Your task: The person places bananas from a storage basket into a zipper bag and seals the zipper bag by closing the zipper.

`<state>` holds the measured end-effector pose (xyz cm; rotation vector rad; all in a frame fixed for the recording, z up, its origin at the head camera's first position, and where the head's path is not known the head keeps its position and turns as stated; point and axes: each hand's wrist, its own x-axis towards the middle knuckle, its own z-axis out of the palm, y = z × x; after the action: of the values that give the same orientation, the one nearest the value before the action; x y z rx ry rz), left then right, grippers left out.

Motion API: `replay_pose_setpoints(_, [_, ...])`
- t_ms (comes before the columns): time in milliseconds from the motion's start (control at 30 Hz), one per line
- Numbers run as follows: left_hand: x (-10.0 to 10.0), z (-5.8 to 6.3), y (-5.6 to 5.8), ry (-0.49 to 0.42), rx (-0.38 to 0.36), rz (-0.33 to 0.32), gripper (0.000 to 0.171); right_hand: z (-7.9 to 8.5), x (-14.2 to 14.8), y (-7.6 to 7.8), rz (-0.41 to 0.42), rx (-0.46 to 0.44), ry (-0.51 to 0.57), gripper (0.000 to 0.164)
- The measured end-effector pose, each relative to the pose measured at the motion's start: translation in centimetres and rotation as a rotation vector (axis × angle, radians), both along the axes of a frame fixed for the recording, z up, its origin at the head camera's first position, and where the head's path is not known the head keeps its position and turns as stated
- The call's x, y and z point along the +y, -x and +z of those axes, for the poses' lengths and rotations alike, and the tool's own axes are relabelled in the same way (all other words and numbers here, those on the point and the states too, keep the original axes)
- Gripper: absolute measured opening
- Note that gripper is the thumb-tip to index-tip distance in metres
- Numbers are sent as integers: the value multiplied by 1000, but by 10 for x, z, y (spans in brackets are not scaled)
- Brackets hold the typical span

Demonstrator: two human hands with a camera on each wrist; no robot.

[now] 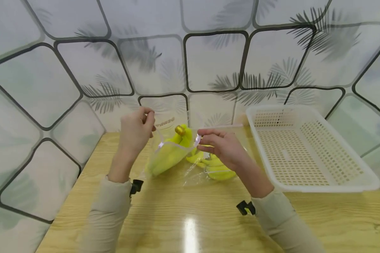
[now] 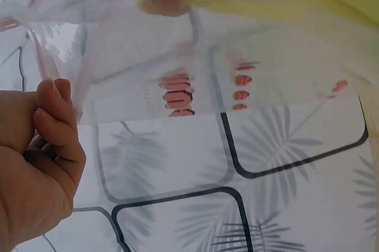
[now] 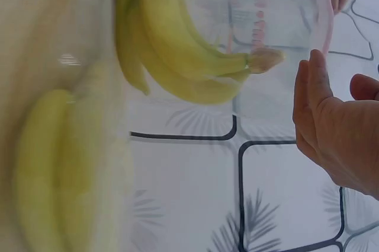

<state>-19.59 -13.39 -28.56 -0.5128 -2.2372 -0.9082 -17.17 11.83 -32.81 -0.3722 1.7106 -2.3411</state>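
Observation:
A clear zip bag (image 1: 165,122) with red print stands upright between the hands, its mouth partly spread. Inside it is a bunch of bananas (image 1: 166,159), gold wrapping round the stem. My left hand (image 1: 134,130) pinches the left end of the bag's mouth, with fingers curled in the left wrist view. At the right end, my right hand (image 1: 224,147) touches the pink zip strip (image 3: 325,12) with nearly straight fingers, the thumb apart from it. A second bunch of bananas (image 1: 221,172) lies just right, in another clear bag (image 1: 194,178), partly behind the right hand.
A white plastic basket (image 1: 320,188) with perforated walls stands on the wooden table (image 1: 164,214) to the right. Behind the table rises a patterned backdrop (image 1: 215,63) with dark outlines and leaf prints.

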Motion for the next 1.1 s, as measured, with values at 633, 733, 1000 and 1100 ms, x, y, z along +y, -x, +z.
replay_pose_setpoints(633, [-49, 33, 3, 51, -386, 87, 28, 60, -36, 23, 57, -17, -76, 37])
replay_pose_setpoints(733, [-49, 30, 1, 34, -409, 74, 27, 57, -35, 22, 59, -19, -63, 31])
replay_pose_setpoints(1000, [-47, 27, -4, 7, -389, 50, 23, 54, -35, 15, 73, -4, -84, 31])
replay_pose_setpoints(1100, [-47, 26, -6, 6, -366, 38, 22, 55, -35, 12, 73, 2, -109, 34])
